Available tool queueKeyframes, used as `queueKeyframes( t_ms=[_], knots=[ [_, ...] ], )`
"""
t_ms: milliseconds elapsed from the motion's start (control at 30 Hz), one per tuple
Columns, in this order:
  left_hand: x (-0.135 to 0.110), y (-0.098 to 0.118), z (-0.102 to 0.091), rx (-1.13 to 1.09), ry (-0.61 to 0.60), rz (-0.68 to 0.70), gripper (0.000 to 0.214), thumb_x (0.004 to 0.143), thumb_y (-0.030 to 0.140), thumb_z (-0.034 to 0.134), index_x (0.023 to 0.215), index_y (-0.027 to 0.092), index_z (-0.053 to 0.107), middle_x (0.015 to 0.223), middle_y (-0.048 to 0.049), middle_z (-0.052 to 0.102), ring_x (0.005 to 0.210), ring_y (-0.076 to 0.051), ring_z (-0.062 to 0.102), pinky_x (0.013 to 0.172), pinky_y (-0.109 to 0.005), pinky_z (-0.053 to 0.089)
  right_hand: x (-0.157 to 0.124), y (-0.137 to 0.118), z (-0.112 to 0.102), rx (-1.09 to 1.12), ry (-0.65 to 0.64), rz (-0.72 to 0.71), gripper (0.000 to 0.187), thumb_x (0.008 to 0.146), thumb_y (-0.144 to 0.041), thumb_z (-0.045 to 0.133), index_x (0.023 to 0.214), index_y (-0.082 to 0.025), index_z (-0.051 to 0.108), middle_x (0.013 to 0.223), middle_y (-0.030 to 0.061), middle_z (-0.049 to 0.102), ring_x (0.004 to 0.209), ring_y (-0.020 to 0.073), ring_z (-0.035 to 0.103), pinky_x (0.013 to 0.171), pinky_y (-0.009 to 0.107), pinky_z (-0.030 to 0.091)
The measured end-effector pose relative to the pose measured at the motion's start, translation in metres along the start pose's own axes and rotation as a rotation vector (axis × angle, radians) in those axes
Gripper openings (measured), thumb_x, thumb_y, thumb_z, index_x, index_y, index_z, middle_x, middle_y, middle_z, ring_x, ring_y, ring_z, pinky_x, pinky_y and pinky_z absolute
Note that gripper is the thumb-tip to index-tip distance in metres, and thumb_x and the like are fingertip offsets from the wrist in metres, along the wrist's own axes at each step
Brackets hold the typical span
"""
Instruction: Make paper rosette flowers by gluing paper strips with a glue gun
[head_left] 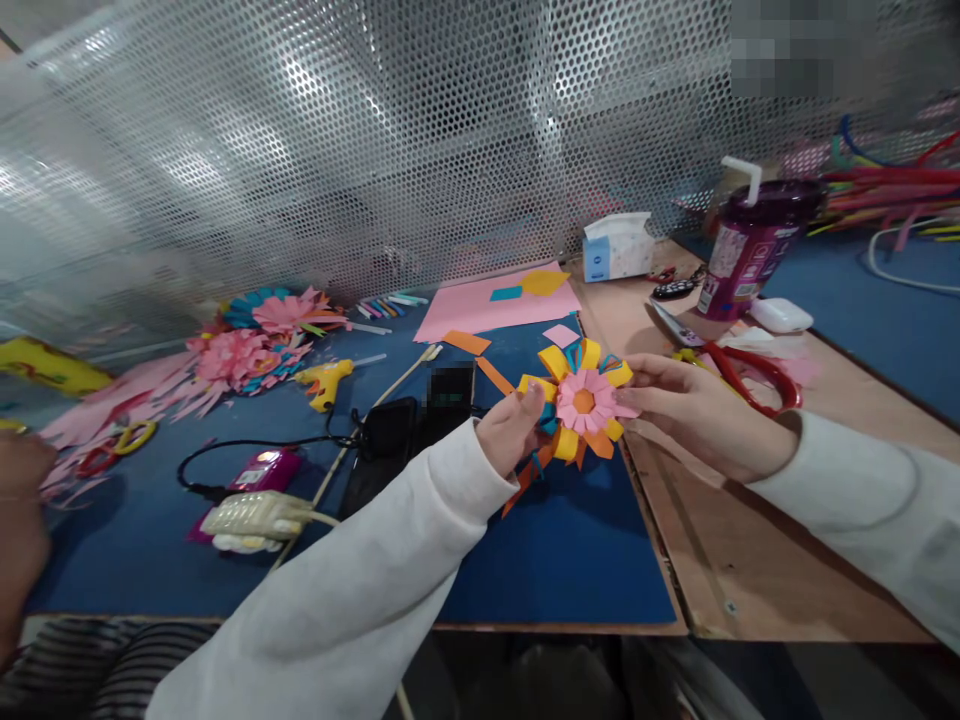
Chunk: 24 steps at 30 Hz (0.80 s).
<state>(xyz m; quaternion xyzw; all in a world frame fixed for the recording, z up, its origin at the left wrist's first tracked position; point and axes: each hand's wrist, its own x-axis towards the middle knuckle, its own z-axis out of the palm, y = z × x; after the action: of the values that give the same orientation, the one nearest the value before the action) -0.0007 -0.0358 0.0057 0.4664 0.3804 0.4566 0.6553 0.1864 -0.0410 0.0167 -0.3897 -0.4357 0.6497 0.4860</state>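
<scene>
Between my two hands a paper flower (585,396) is held up over the blue table mat (570,560). It has an orange centre, a ring of pink petals, and looped yellow, blue and orange strips around the outside. My left hand (512,428) pinches its left edge, thumb on a yellow loop. On the other side, the fingers of my right hand (686,412) close on the right petals. Orange paper strips (495,376) lie just behind the flower. Red-handled scissors (757,378) rest on the wood beside my right hand.
A yellow glue gun (325,384), a power strip (259,515) and black devices (386,440) with cables lie left. Behind are pink paper (487,312), a tissue pack (616,250) and a purple cup (754,250). Finished paper flowers (240,355) sit back left; another person's arm (22,520) is at far left.
</scene>
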Motion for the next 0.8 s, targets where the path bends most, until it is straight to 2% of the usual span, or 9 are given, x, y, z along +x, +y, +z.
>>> queueKeyframes(
  t_ms=[67, 167, 233, 300, 367, 433, 500, 667, 800],
  knots=[
    [0.005, 0.003, -0.009, 0.126, 0.051, 0.039, 0.070, 0.056, 0.077, 0.059, 0.088, 0.015, 0.062, 0.082, -0.0061, 0.064, 0.072, -0.017, 0.061, 0.056, -0.026, 0.049, -0.001, -0.002, 0.001, 0.034, 0.031, 0.022, 0.031, 0.056, -0.023, 0.079, 0.083, -0.020, 0.065, 0.082, -0.0006, 0.067, 0.073, 0.0106, 0.063, 0.069, 0.022, 0.051],
    [0.009, 0.019, -0.022, 0.439, 0.054, 0.042, 0.061, 0.069, 0.073, 0.049, 0.074, 0.014, 0.060, 0.070, -0.0044, 0.060, 0.062, -0.013, 0.057, 0.047, -0.022, 0.043, -0.003, -0.007, 0.001, 0.040, 0.107, 0.045, 0.029, 0.056, -0.022, 0.079, 0.080, -0.020, 0.064, 0.082, -0.0005, 0.066, 0.072, 0.0108, 0.063, 0.067, 0.022, 0.052],
    [0.006, 0.033, -0.027, 0.590, -0.132, -0.025, 0.058, 0.079, 0.067, 0.038, 0.070, 0.013, 0.059, 0.068, -0.0062, 0.061, 0.064, -0.016, 0.060, 0.045, -0.023, 0.040, -0.002, -0.009, 0.000, 0.042, 0.150, 0.035, 0.027, 0.057, -0.021, 0.078, 0.080, -0.021, 0.063, 0.080, -0.0009, 0.065, 0.069, 0.0113, 0.062, 0.065, 0.024, 0.052],
    [0.001, 0.045, -0.031, 0.854, -0.366, -0.007, 0.042, 0.082, 0.052, 0.047, 0.079, 0.013, 0.062, 0.077, -0.0066, 0.064, 0.071, -0.015, 0.061, 0.053, -0.022, 0.043, 0.000, -0.010, -0.001, 0.045, 0.175, 0.021, 0.023, 0.059, -0.021, 0.076, 0.078, -0.022, 0.063, 0.078, -0.0012, 0.064, 0.068, 0.0116, 0.061, 0.065, 0.025, 0.052],
    [-0.004, 0.049, -0.034, 1.096, -0.539, 0.116, 0.026, 0.076, 0.039, 0.060, 0.084, 0.014, 0.061, 0.080, -0.0047, 0.064, 0.072, -0.013, 0.059, 0.061, -0.023, 0.045, 0.001, -0.011, -0.003, 0.043, 0.179, 0.015, 0.018, 0.062, -0.021, 0.074, 0.077, -0.022, 0.063, 0.079, -0.0006, 0.064, 0.070, 0.0126, 0.061, 0.066, 0.027, 0.052],
    [-0.007, 0.047, -0.038, 1.265, -0.671, 0.244, 0.019, 0.073, 0.029, 0.063, 0.086, 0.015, 0.060, 0.083, -0.0043, 0.062, 0.075, -0.013, 0.058, 0.068, -0.024, 0.046, 0.003, -0.010, -0.004, 0.044, 0.176, 0.010, 0.016, 0.063, -0.021, 0.073, 0.076, -0.023, 0.064, 0.080, 0.0000, 0.064, 0.071, 0.0132, 0.060, 0.067, 0.028, 0.053],
    [-0.007, 0.042, -0.041, 1.370, -0.753, 0.335, 0.017, 0.073, 0.023, 0.062, 0.089, 0.015, 0.060, 0.087, -0.0055, 0.060, 0.080, -0.014, 0.057, 0.074, -0.025, 0.047, 0.004, -0.009, -0.005, 0.038, 0.161, 0.000, 0.015, 0.063, -0.022, 0.073, 0.075, -0.023, 0.064, 0.081, 0.0002, 0.064, 0.070, 0.0133, 0.060, 0.067, 0.028, 0.053],
    [-0.006, 0.037, -0.041, 1.469, -0.822, 0.436, 0.016, 0.078, 0.021, 0.056, 0.093, 0.016, 0.060, 0.092, -0.0064, 0.058, 0.084, -0.015, 0.056, 0.080, -0.025, 0.046, 0.004, -0.008, -0.007, 0.038, 0.167, 0.001, 0.014, 0.064, -0.021, 0.073, 0.074, -0.024, 0.064, 0.081, 0.0003, 0.063, 0.069, 0.0129, 0.059, 0.065, 0.028, 0.053],
    [-0.010, 0.036, -0.038, 1.553, -0.788, 0.477, 0.013, 0.080, 0.021, 0.053, 0.090, 0.017, 0.060, 0.090, -0.0048, 0.060, 0.082, -0.015, 0.056, 0.076, -0.023, 0.045, 0.004, -0.007, -0.007, 0.056, 0.206, 0.020, 0.018, 0.062, -0.020, 0.073, 0.076, -0.023, 0.064, 0.085, 0.0004, 0.064, 0.071, 0.0127, 0.060, 0.068, 0.028, 0.054]
  ],
)
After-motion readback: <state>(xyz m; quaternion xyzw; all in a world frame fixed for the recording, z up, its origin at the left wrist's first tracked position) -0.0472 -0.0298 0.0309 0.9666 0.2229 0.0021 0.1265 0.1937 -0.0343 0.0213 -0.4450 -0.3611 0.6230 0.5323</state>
